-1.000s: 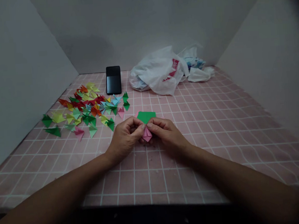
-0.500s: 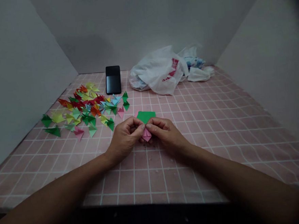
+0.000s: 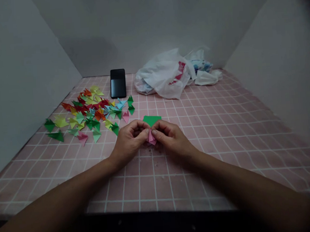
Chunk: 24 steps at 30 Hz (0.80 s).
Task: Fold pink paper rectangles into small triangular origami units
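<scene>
Between my two hands is a small folded piece of pink origami paper [image 3: 151,139], its creased lower part showing below the thumbs. My left hand [image 3: 133,137] pinches its left side between thumb and fingers. From the other side, my right hand [image 3: 168,134] grips it the same way, the two thumbs nearly meeting. Just beyond the fingertips lies green paper [image 3: 152,120], with a sliver of pink at its left edge. The fingers hide much of the pink piece.
To the left spreads a pile of folded paper pieces [image 3: 93,123] in several colours. A black phone [image 3: 118,84] stands near the back wall. A crumpled white plastic bag [image 3: 165,74] is right of it, with more bags behind. A pink checked cloth [image 3: 224,125] covers the table.
The pink paper's lower part has shifted shape slightly, and its fold lines look different between my thumbs. Both hands stay in nearly the same place.
</scene>
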Available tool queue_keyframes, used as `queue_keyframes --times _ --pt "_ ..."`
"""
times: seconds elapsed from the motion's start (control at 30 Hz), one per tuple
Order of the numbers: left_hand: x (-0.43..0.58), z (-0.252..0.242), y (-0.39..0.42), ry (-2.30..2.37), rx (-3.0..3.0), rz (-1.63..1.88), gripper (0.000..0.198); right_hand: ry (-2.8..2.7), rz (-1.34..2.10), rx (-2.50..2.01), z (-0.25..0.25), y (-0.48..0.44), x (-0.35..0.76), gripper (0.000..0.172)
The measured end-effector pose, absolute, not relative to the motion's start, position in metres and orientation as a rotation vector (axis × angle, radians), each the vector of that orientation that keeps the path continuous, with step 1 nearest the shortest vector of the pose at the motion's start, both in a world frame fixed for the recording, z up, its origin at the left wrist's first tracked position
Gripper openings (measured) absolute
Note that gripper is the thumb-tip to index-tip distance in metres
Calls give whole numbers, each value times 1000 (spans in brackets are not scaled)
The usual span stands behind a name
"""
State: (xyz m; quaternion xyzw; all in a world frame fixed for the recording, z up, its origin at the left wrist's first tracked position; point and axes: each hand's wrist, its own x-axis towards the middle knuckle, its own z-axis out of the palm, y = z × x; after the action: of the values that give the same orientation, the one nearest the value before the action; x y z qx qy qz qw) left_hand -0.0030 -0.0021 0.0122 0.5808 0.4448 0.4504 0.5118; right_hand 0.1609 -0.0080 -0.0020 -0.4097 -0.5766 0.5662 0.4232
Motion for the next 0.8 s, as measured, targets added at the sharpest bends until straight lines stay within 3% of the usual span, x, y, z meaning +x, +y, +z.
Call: queue_keyframes --times 0.53,0.8 --pt "-7 10 3 1075 1318 1050 17 -1525 1336 -1083 1 -9 161 18" --pt "-8 5 3 1080 1501 932 24 -1709 1096 -1052 -3 -8 162 18"
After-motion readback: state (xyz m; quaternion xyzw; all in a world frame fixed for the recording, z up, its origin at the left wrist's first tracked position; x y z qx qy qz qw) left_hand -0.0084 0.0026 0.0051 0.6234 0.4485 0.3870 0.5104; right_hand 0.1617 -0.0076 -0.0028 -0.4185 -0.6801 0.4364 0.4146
